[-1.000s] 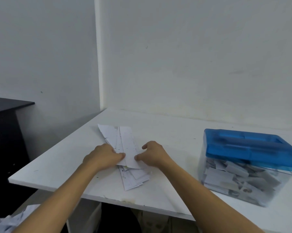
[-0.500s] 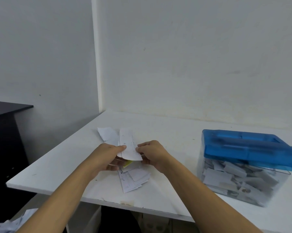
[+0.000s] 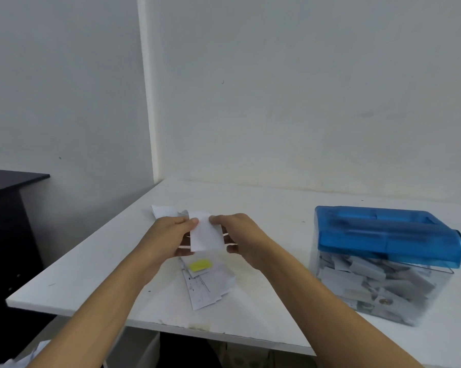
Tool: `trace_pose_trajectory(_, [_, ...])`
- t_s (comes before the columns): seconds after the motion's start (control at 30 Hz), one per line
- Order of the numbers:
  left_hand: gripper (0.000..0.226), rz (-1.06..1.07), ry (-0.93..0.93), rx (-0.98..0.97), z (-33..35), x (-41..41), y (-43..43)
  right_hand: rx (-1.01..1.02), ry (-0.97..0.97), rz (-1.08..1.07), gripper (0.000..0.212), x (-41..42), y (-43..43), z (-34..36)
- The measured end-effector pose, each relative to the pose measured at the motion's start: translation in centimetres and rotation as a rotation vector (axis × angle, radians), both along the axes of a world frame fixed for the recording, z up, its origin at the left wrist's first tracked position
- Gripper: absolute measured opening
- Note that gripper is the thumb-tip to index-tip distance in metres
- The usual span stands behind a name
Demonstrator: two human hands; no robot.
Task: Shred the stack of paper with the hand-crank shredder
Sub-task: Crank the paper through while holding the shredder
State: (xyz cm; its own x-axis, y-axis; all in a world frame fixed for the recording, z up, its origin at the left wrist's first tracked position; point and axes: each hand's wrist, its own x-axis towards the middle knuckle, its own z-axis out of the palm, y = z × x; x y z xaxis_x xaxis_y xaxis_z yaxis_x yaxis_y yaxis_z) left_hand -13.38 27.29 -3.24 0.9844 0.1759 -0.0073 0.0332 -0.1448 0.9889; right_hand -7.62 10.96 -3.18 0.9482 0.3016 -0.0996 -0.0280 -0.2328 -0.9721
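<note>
Both hands are on one white slip [image 3: 204, 235] right now, holding it up just above the table [image 3: 91, 274]. My left hand [image 3: 171, 236] pinches its left edge, thumb on top near the upper corner, fingers curled underneath. My right hand [image 3: 240, 236] does the same on the right edge, thumb up top and fingers tucked under. So neither hand is slack; both are closed on that same slip, which spans the gap between them. A couple of thin white edges peek out beside my fingers, and I honestly can't tell if those are more slips under it.

The stack [image 3: 208, 282] lies flat on the table right below my hands and a bit toward me. It's a messy fan of printed sheets with a yellow bit [image 3: 199, 265] lying on top, and a few more sheets poke out on the far side of my hands.

The shredder [image 3: 386, 261] sits on the table off to my right, well apart from the stack and from both hands. It has a blue lid [image 3: 383, 232] on top and a clear bin [image 3: 370, 288] underneath, packed with white paper pieces.

The table's pushed into a corner of plain white walls, and a black cabinet [image 3: 8, 208] stands off its left end.
</note>
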Motion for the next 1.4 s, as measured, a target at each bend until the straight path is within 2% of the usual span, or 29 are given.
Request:
trace_pose_trajectory(0.2, [0.019,-0.133,-0.205,-0.004,3.4,-1.0,-3.2,0.046,-0.352,-0.073,0.023,-1.5,-2.7,4.8])
trace_pose_trajectory(0.27, [0.019,-0.146,-0.285,-0.004,4.8,-1.1,-4.8,-0.007,-0.44,-0.038,0.025,-2.7,-4.8,7.0])
trace_pose_trajectory(0.33, [0.02,-0.168,-0.355,0.009,6.3,-1.0,-6.5,-0.102,-0.533,-0.016,0.016,-3.8,-7.4,9.1])
trace_pose_trajectory(0.47, [0.023,-0.213,-0.443,0.035,9.0,0.1,-10.6,-0.269,-0.669,-0.123,0.008,-5.6,-12.9,12.7])
trace_pose_trajectory(0.67, [0.033,-0.287,-0.439,0.246,10.4,2.1,-16.9,-0.401,-0.687,-0.282,0.006,-5.6,-19.3,13.8])
trace_pose_trajectory(0.87, [0.035,-0.323,-0.332,0.366,8.2,4.0,-20.0,-0.508,-0.614,-0.282,0.002,-4.4,-22.8,10.7])
trace_pose_trajectory(1.1, [0.018,-0.321,-0.37,0.287,5.3,3.7,-20.8,-0.522,-0.624,-0.231,0.012,-4.5,-23.9,7.9])
trace_pose_trajectory(1.4, [0.016,-0.355,-0.416,0.349,5.3,3.5,-21.0,-0.457,-0.612,-0.229,0.018,-4.8,-24.2,7.7])
